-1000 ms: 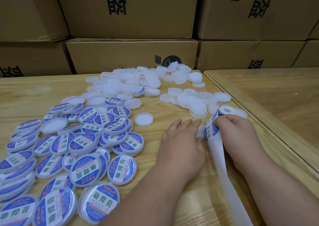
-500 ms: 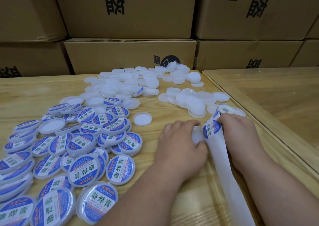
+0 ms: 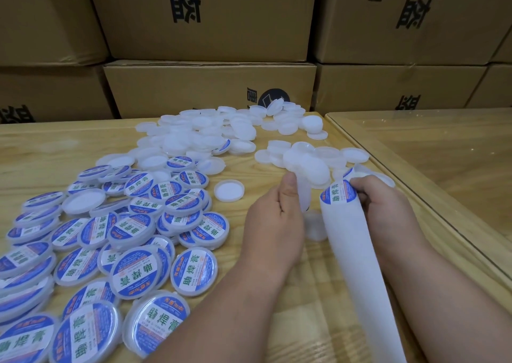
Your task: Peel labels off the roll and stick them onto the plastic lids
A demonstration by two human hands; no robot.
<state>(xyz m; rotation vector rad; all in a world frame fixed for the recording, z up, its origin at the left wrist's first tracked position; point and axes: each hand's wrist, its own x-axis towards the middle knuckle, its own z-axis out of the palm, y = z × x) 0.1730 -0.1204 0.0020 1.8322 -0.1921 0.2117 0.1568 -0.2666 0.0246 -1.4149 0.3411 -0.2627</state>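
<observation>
Beside the white backing strip (image 3: 352, 251): lid meets label.
Left hand (image 3: 274, 224) pinches a blank translucent plastic lid (image 3: 303, 193) edge-up, just left of the blue round label (image 3: 338, 195) gripped by the right hand (image 3: 388, 210).

Two forearms, bare from the lower frame edge to the wrists; no sleeve cuff in view. Left hand (image 3: 273, 221): bare, no glove, no ring, no watch or band at the wrist; thumbnail short and unpainted. Right hand (image 3: 383, 204): bare, no glove, no ring, no wristwear. Both hands broad with short, thick fingers. No markings on either arm.
</observation>
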